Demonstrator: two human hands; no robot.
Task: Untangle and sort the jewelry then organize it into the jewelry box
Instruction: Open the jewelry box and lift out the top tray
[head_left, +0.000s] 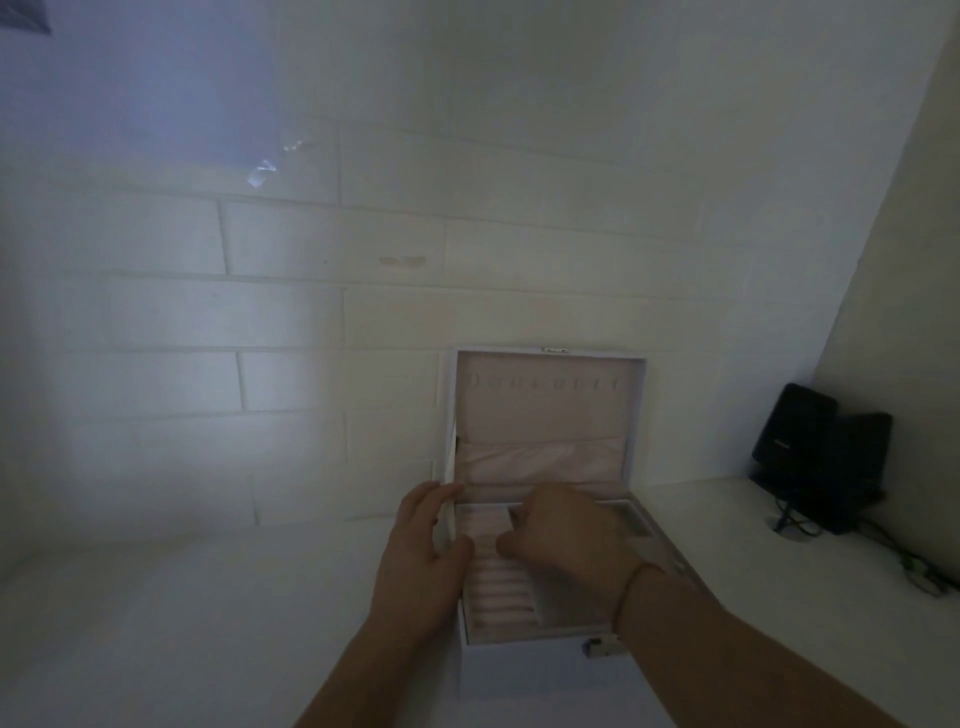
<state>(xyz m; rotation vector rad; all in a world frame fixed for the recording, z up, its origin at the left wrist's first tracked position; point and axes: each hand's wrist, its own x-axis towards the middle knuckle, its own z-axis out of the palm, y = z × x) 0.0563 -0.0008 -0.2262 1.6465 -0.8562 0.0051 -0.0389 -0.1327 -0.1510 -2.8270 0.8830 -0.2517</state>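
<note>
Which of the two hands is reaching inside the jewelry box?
The right hand, with a thin band at its wrist, is over the tray inside the jewelry box. The left hand only rests on the box's left outer edge.

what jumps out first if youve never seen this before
The open jewelry box at centre bottom, lid upright against the white brick wall. Both hands are at it: the left hand on its left edge, the right hand curled over the compartments. Dark devices stand at right.

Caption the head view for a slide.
Left hand steadies the open jewelry box while the right hand reaches into its tray.
</note>
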